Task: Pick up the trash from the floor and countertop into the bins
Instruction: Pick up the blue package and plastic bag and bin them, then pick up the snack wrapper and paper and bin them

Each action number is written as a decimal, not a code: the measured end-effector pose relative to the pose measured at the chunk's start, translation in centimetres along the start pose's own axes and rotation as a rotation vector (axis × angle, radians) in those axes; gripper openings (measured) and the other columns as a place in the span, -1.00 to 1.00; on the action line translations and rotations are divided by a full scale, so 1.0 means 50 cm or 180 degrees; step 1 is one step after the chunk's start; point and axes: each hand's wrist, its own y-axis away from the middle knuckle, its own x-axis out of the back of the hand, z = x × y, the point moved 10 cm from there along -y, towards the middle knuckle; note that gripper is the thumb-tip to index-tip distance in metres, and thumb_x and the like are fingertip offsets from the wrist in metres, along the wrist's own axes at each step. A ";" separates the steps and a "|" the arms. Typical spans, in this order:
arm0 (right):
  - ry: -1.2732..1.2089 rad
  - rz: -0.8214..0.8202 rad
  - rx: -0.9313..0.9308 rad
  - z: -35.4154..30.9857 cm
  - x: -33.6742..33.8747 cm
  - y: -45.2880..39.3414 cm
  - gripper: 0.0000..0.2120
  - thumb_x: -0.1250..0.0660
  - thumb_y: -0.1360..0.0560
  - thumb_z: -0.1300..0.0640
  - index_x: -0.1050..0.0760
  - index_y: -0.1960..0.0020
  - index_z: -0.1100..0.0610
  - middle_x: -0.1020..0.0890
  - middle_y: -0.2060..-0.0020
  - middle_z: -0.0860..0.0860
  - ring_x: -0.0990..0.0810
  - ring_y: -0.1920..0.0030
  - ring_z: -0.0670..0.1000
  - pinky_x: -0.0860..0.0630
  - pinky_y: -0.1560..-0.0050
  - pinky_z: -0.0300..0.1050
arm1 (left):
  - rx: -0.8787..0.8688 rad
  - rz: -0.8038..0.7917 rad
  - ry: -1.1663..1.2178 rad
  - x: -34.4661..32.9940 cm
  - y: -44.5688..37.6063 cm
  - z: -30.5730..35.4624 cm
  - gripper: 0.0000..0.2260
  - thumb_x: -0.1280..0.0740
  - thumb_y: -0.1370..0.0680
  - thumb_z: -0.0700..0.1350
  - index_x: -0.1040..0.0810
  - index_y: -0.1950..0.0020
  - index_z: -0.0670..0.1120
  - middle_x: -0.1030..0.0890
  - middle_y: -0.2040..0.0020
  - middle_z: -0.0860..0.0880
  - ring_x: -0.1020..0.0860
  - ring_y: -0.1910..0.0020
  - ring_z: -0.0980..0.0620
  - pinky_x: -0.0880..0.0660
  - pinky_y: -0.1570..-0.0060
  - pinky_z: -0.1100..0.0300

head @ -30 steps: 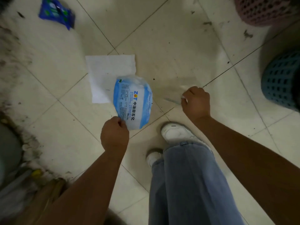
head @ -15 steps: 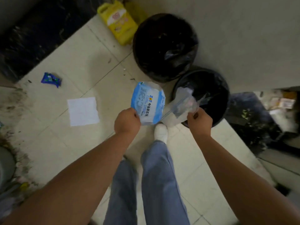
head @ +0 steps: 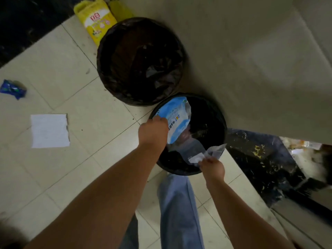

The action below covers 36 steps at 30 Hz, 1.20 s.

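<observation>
Left hand (head: 153, 131): clenched on the edge of the blue and white packet (head: 177, 119), held over the mouth of the nearer bin (head: 218, 112), likely so that a simple release drops it inside.
Right hand (head: 212, 167): pinching the clear plastic wrapper (head: 206, 153) at the near rim of the same bin; wrapper hangs partly over the opening, not yet let go.
Step in hand: probably the drop of both pieces into the nearer bin.
Far bin (head: 140, 62): just beside the nearer one, lined with a black bag, against the wall.
Trash left on floor: white paper sheet (head: 50, 130) lying flat, and a small blue wrapper (head: 13, 89) well apart from the bins.
Yellow bag (head: 95, 20): leaning near the far bin; trash or not, cannot tell.
Hard to see: inside of both bins too dark to read contents; fingertips of the left hand hidden behind the packet; print on the packet only partly legible.
Cut off: lower right corner shows dark debris, blurred; no surface clearly in view.
</observation>
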 end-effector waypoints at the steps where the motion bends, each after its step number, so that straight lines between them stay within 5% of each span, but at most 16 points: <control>1: 0.0129 -0.0114 -0.0006 -0.009 -0.008 -0.013 -0.73 -0.16 -0.56 0.24 -0.51 -0.15 0.35 -0.59 -0.16 0.30 -0.54 -0.20 0.26 -0.41 0.23 -0.25 | -0.0066 -0.0027 -0.0142 -0.006 -0.019 0.013 -0.68 -0.23 -0.57 -0.26 -0.35 -0.32 -0.21 -0.46 -0.26 -0.18 -0.50 -0.20 -0.17 -0.48 -0.11 0.04; 5: 0.0852 -0.0542 0.0042 -0.043 -0.026 -0.048 -0.68 -0.11 -0.57 0.27 -0.42 -0.27 0.35 -0.51 -0.26 0.28 -0.47 -0.29 0.23 -0.43 -0.26 0.00 | -0.0258 -0.0358 -0.0511 -0.044 -0.040 0.040 -0.59 -0.22 -0.58 -0.15 -0.26 -0.41 -0.19 -0.35 -0.36 -0.20 -0.39 -0.29 -0.17 -0.41 -0.22 0.02; 13: 0.1907 -0.0769 0.1512 -0.230 -0.047 0.076 -0.67 -0.08 -0.58 0.23 -0.39 -0.30 0.28 -0.51 -0.25 0.28 -0.47 -0.26 0.23 -0.41 -0.25 -0.01 | 0.0180 -0.0343 0.0325 -0.027 0.073 -0.101 -0.58 -0.10 -0.64 -0.06 -0.17 -0.49 -0.12 -0.27 -0.49 -0.10 -0.24 -0.47 -0.08 -0.29 -0.40 0.08; 18: 0.2065 -0.0729 0.2393 -0.392 -0.145 0.227 -0.53 -0.12 -0.60 0.10 -0.16 -0.47 0.23 -0.26 -0.47 0.18 -0.22 -0.47 0.14 -0.14 -0.48 -0.04 | 0.0974 -0.0108 0.0693 -0.025 0.138 -0.322 -0.57 -0.08 -0.65 -0.05 -0.16 -0.51 -0.09 -0.14 -0.56 -0.06 -0.05 -0.55 -0.07 -0.15 -0.49 0.03; 24: 0.2803 -0.0798 0.3291 -0.556 -0.375 0.421 -0.48 -0.08 -0.61 0.02 -0.07 -0.50 0.16 -0.13 -0.53 0.12 -0.10 -0.52 0.09 -0.09 -0.52 -0.06 | 0.1750 -0.0148 0.1096 -0.067 0.184 -0.644 -0.60 -0.08 -0.65 -0.08 -0.21 -0.49 -0.08 -0.09 -0.57 -0.03 0.03 -0.56 -0.07 -0.13 -0.49 0.00; 36: 0.4052 -0.0666 0.3012 -0.687 -0.853 0.553 -0.50 -0.12 -0.60 0.04 -0.14 -0.48 0.18 -0.25 -0.48 0.10 -0.18 -0.49 0.10 -0.16 -0.49 -0.06 | 0.2019 0.0090 0.1607 -0.176 0.170 -1.210 -0.60 -0.12 -0.64 -0.09 -0.24 -0.47 -0.08 -0.17 -0.55 -0.05 -0.06 -0.55 -0.08 -0.20 -0.45 0.01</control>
